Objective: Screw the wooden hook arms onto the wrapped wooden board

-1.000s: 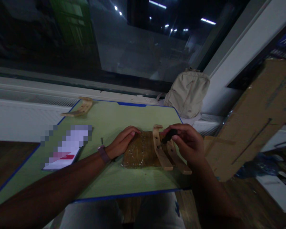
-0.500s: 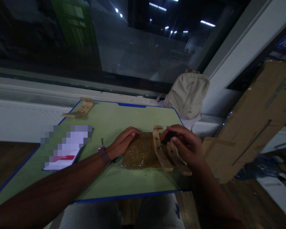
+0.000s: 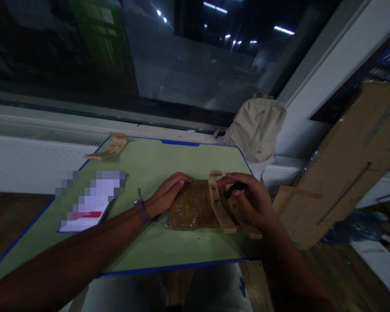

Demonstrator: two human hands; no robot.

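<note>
A flat board wrapped in brown tape point(image 3: 190, 208) lies on the green table, with a curved wooden strip point(image 3: 221, 219) lying across its right part. A second curved wooden strip point(image 3: 251, 229) is just right of that one, partly hidden by my right hand. My right hand point(image 3: 255, 199) is closed round a short black-handled screwdriver point(image 3: 235, 188). Its tip points left and down, at a hole or screw in the nearer strip. My left hand point(image 3: 169, 193) lies at the board's upper left corner, fingers stretched out and touching its edge.
Left of my wrist, a screw point(image 3: 139, 191) stands on the green table point(image 3: 169, 249). A phone-like flat item point(image 3: 84, 221), partly blurred out, lies farther left. Another bent wooden piece point(image 3: 112, 149) rests at the far left corner. A beige backpack point(image 3: 256, 130) and cardboard point(image 3: 347, 164) stand to the right.
My right hand has turned, so the screwdriver's handle now leans lower and farther right, its tip staying about in place. My left hand and the board have not visibly moved.
</note>
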